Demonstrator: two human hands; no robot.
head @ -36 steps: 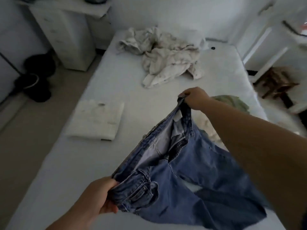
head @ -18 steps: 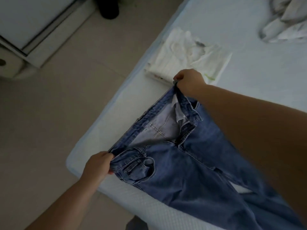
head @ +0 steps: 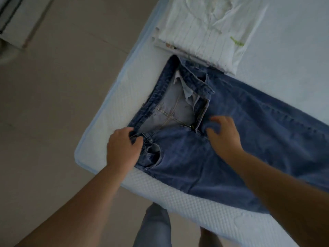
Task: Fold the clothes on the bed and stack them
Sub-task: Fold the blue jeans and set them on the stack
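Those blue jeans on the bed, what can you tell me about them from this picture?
The jeans are mid-blue denim, lying flat on the corner of the white bed. The fly is unzipped and the waistband gapes, showing the paler inside, a label and a pocket lining. The legs run off to the right, out of frame. The left hand grips the waistband corner by a front pocket; the right hand rests beside the fly, its fingers blurred. The far waistband end reaches the folded white shirt.
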